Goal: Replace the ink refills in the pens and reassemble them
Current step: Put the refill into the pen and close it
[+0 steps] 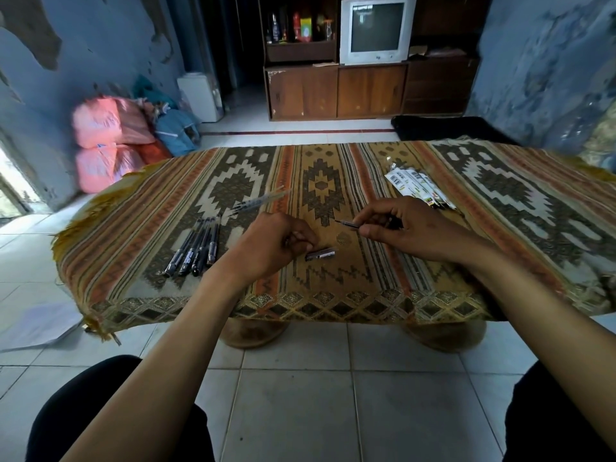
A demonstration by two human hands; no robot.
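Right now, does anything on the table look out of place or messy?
Mostly tidy. The pens lie in a neat row, but one clear refill lies loose and slanted beyond them, and a pen cap sits alone by the left hand. The packets are fanned untidily. Nothing looks spilled or broken.

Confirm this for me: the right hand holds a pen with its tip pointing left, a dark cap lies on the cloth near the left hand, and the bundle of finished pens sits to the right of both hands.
One detail is wrong. The head view shows the bundle of pens to the left of both hands, not the right. The right hand does hold a pen with its tip pointing left, and the dark cap does lie on the cloth near the left hand.
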